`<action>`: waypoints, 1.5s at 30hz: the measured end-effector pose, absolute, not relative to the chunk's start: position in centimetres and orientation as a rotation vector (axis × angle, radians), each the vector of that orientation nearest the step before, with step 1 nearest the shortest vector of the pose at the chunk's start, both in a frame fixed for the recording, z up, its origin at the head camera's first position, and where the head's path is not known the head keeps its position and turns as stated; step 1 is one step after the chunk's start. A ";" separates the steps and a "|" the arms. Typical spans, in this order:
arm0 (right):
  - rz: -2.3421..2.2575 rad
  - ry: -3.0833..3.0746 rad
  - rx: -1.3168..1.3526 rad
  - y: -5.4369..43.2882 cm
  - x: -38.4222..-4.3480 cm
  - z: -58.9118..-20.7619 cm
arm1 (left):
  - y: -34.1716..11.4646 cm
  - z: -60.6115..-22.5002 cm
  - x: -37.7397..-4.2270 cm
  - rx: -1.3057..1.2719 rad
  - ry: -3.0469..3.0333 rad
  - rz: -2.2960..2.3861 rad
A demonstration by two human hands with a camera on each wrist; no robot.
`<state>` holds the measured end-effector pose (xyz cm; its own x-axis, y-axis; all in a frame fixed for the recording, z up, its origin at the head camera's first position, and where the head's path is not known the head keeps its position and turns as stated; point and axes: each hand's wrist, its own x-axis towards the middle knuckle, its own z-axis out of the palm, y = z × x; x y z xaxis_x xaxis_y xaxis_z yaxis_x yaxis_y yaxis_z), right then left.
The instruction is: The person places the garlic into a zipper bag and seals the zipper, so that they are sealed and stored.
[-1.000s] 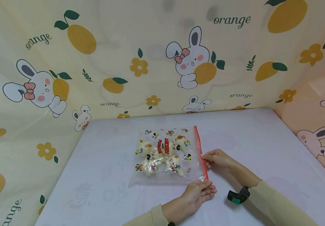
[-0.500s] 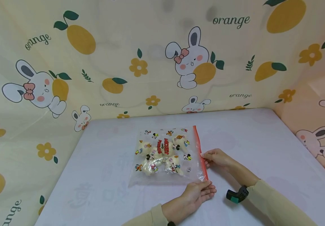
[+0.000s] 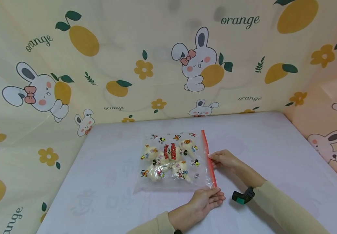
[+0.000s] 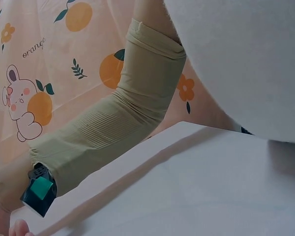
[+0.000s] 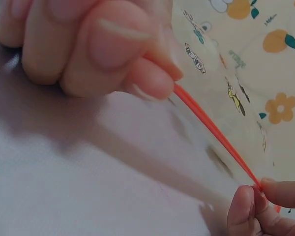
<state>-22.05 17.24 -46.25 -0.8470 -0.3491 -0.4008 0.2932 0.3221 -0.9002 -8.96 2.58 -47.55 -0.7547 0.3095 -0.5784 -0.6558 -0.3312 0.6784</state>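
Note:
A clear zip bag [image 3: 168, 187] printed with cartoon characters lies on the white table, its red zip strip [image 3: 206, 146] facing right. Several cream-coloured rounded pieces [image 3: 154, 175] show through the plastic. My left hand [image 3: 199, 203] pinches the near corner of the strip between thumb and forefinger. Farther up the same strip, my right hand [image 3: 225, 159] pinches it with thumb and forefinger. The right wrist view shows the red strip [image 5: 216, 132] stretched between the large left hand [image 5: 98, 44] and the smaller right hand [image 5: 270, 206]. The left wrist view catches only fingertips [image 4: 20, 228] of the left hand.
A white cloth covers the table [image 3: 104, 162], and a curtain [image 3: 156, 42] with rabbits and oranges hangs behind and beside it. A black wrist device [image 3: 243, 196] sits beside the right sleeve [image 3: 285, 208]. In the left wrist view, a white fuzzy surface [image 4: 250, 64] fills the upper right.
My right hand and forearm have shifted slightly away from me along the red strip, the wrist device moving a little left. The left hand stays at the corner, and the bag barely moves.

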 end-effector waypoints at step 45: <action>-1.570 2.105 0.069 16.5 -24.5 -46.4 | 2.6 -47.5 -9.0 -0.484 1.321 2.098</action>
<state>-24.50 16.48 -46.43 -0.8689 -0.2548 -0.4243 0.3340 0.3308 -0.8826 -8.98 2.64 -47.47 -0.7496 0.2975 -0.5912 -0.6617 -0.3196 0.6782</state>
